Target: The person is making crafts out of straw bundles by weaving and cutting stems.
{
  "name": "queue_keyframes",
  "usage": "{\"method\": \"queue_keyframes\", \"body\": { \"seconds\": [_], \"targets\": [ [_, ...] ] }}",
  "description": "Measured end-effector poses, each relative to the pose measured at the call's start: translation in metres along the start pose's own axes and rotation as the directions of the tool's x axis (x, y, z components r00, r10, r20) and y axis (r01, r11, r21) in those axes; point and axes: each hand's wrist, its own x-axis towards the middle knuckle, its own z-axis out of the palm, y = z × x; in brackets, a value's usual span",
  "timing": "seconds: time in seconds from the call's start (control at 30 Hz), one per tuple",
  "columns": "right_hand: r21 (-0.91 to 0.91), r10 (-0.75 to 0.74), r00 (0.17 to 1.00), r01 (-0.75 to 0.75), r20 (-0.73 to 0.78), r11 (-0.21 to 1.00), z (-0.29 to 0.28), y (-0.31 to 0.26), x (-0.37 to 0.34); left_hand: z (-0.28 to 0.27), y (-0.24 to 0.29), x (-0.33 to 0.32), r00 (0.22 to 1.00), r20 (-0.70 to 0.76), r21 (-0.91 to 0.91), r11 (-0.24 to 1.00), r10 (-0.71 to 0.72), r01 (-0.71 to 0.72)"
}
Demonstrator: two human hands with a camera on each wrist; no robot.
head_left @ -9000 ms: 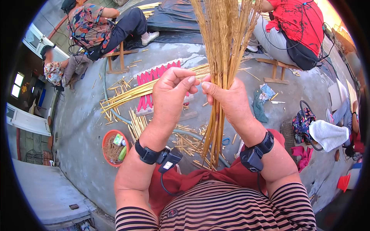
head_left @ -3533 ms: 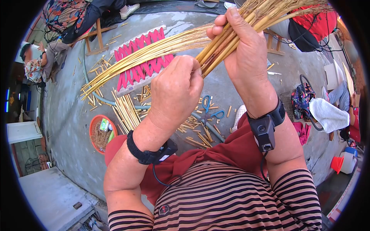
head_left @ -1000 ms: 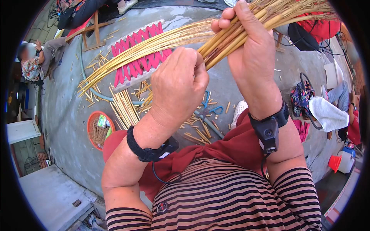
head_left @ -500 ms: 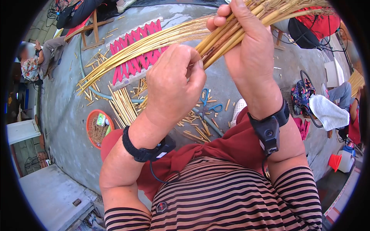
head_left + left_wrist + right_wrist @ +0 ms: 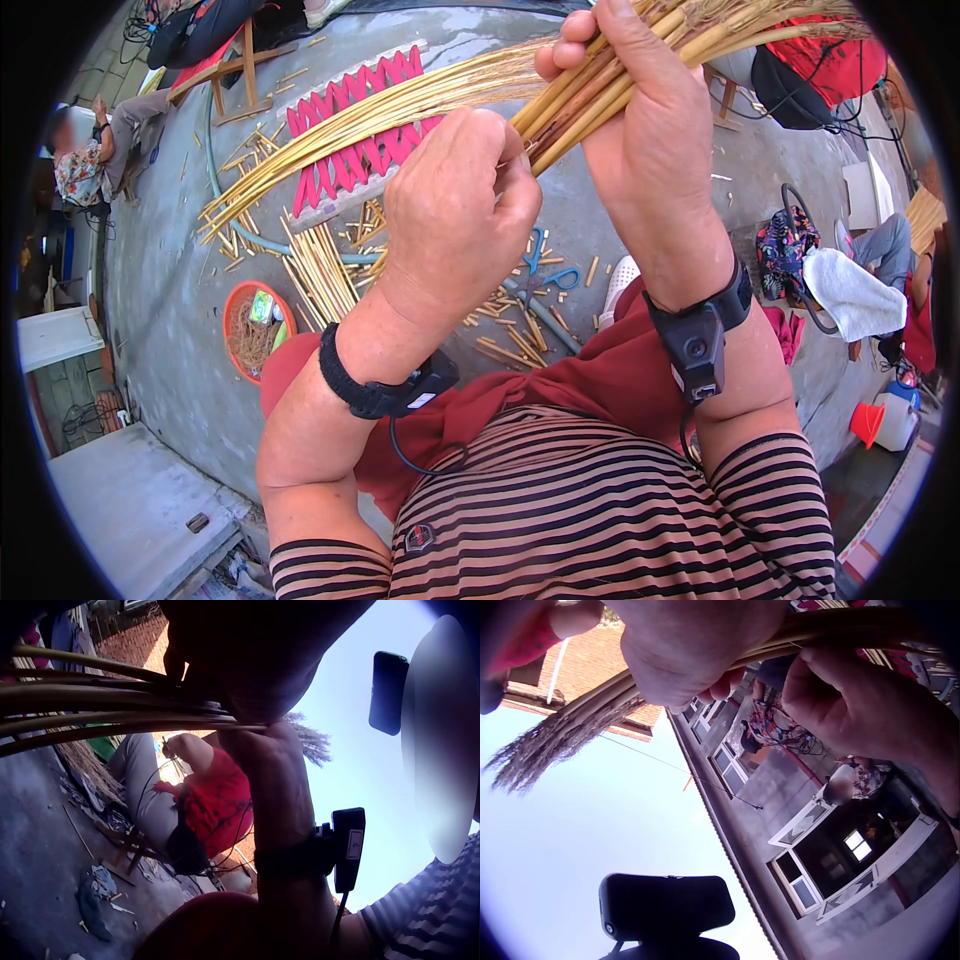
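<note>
A bundle of tan plant stalks with feathery heads (image 5: 600, 85) slants toward the upper right in the head view. My right hand (image 5: 655, 140) grips it, the thumb along its top and fingers curled underneath. Close to the lower cut ends, my left hand (image 5: 455, 195) is curled with thumb and index finger pinched together. In the right wrist view a thin pale strand (image 5: 798, 646) shows at the left fingertips, beside the stalks. In the left wrist view the stalks (image 5: 82, 705) spread across the left side, and both hands are dark against the sky.
Another bundle of pale stalks (image 5: 300, 150) lies across a pink-strapped rack (image 5: 345, 180). Blue-handled scissors (image 5: 562, 279), short stalk pieces (image 5: 515, 340) and a hose (image 5: 262, 243) are on the floor. An orange basin (image 5: 238, 374) stands left, a floral bag (image 5: 785, 250) right. Other people sit around.
Nine seconds ago the bundle stood upright; it has since tilted to the upper right. My left hand came to its lower ends. Over the last second both hands have barely moved.
</note>
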Motion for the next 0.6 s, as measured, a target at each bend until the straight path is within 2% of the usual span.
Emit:
{"method": "queue_keyframes", "body": {
  "seconds": [0.2,0.3,0.5,0.6],
  "targets": [
    [-0.063,-0.014,1.000,0.015,0.008,0.998,0.001,0.001,-0.004,0.002,-0.001,-0.001,1.000,-0.007,0.021,1.000,-0.014,0.015],
    [0.005,0.091,0.996,-0.091,-0.009,0.996,0.010,-0.007,-0.012,0.003,0.000,0.000,1.000,-0.018,0.028,1.000,0.014,-0.013],
    [-0.019,0.047,0.999,-0.047,0.017,0.999,0.000,0.002,-0.007,0.005,0.002,0.002,0.999,-0.043,0.001,1.000,0.009,-0.009],
    [-0.021,0.077,0.997,-0.077,0.019,0.997,0.000,0.002,-0.008,0.005,0.003,0.004,0.992,-0.127,-0.170,0.985,0.010,-0.032]
  ]
}}
